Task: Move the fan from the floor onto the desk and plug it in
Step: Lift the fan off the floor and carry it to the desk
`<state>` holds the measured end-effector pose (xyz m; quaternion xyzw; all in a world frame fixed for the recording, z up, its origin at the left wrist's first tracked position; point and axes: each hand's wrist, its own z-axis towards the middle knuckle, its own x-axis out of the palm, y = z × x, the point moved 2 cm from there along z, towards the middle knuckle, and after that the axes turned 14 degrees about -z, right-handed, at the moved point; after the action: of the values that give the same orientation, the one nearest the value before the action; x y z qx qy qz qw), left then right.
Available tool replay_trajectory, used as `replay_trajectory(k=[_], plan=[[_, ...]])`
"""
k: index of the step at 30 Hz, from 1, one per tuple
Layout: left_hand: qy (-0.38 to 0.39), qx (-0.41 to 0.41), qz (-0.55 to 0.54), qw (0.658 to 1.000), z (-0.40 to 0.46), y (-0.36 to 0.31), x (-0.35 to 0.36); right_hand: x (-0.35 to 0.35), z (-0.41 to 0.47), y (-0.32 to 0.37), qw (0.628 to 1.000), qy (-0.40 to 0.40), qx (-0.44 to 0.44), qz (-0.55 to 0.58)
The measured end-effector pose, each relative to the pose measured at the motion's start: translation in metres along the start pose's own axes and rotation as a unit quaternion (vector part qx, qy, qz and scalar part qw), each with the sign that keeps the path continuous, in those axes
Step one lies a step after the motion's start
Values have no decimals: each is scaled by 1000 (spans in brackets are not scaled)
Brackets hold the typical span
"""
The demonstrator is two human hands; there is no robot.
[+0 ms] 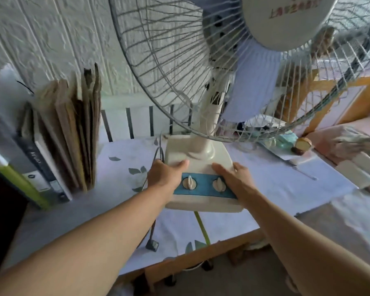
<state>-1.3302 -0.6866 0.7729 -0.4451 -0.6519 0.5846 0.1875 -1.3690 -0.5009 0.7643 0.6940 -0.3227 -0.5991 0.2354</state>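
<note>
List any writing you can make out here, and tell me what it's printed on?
Fan hub cap: a line of red characters, seen upside down, too blurred to read.
Dark binder spine: a pale vertical word and a round logo on a lower label, both too blurred to read.
No other writing shows.

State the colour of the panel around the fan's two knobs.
Blue, set into the cream base of the fan; the panel shows best in the head view.

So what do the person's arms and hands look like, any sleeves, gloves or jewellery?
Both forearms are bare along all that shows, with no sleeve in view. The left hand and right hand wear no gloves, and no watch, bracelet or ring is visible on either.
</note>
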Motion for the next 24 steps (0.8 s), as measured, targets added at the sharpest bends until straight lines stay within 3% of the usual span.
replay_trajectory(k=[11,24], plan=[[38,-26,-18,999,20,40,52,17,31,-53,1000,0,30,3],[54,-49,-11,997,32,66,67,24,39,-63,998,-14,38,-49]])
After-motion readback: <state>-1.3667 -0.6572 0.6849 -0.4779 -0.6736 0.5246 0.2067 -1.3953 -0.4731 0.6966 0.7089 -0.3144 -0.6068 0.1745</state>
